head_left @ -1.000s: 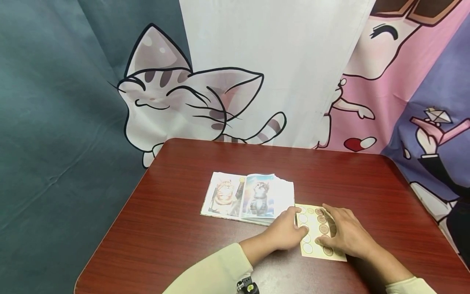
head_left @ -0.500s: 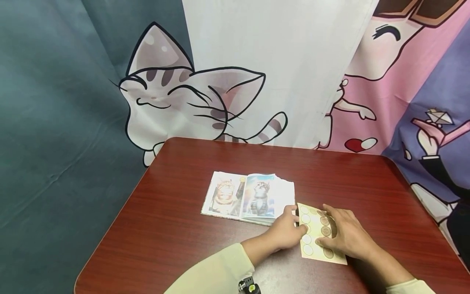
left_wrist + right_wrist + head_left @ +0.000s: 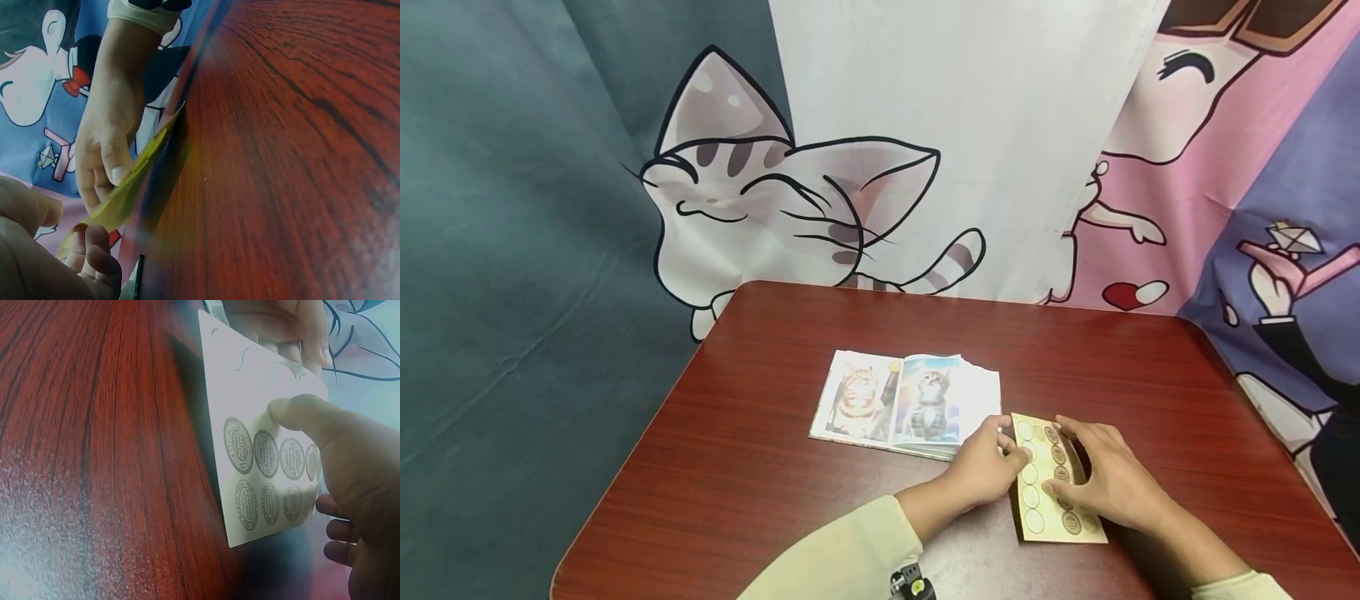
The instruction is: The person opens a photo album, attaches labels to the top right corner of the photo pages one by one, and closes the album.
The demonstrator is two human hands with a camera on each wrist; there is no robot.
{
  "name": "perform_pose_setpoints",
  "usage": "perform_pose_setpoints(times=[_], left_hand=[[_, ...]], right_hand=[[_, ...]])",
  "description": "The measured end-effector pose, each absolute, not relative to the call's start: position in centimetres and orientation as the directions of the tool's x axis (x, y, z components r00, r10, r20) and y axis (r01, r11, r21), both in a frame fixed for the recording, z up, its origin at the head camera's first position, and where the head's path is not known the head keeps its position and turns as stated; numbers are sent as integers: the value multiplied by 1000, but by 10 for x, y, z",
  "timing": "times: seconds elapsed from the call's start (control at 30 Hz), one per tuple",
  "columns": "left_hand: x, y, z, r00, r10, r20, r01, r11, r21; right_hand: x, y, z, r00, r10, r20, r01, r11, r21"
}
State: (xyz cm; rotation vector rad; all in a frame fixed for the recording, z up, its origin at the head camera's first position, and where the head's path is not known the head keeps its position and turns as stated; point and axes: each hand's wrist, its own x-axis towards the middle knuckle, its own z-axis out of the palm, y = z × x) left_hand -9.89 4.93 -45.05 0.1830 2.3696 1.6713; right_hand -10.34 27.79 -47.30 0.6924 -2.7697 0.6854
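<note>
A pale yellow sheet of round stickers (image 3: pixel 1043 504) tilts up from the table, with dark printed rounds along its right side and pale circles along its left. My right hand (image 3: pixel 1108 475) grips it: in the right wrist view the thumb (image 3: pixel 303 415) lies across its face, and the other fingers reach behind its edge. At the sheet's left edge is my left hand (image 3: pixel 985 471), its thumb and fingers spread apart in the left wrist view. Its fingers (image 3: pixel 97 253) are at the sheet's near end there; whether they touch it is hard to tell.
An open book (image 3: pixel 891 412) with cat pictures lies just left of the sheet, its right corner partly behind my left hand. The reddish-brown table (image 3: pixel 760 500) extends around both. A cartoon cloth backdrop (image 3: pixel 1000 125) hangs behind the table.
The sheet's left side has risen and tilted, and a shadow shows beneath it. My left hand's fingers have shifted slightly along its edge. My right hand keeps its hold; the book has not moved.
</note>
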Motion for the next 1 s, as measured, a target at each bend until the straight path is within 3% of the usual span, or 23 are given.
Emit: perform_pose_setpoints(times=[0.23,0.53,1.0], left_hand=[[-100,50,-455,-969,237,-66,8,299,954],[-102,54,-455,-976,202,-85,-23,291,956],[-102,53,-456,-972,216,-95,-70,121,990]], right_hand=[[-102,276,-470,-856,-405,320,-509,767,-391],[-101,271,-466,-840,-389,378,-528,744,-408],[-107,258,-461,-779,-354,518,-588,699,-408]])
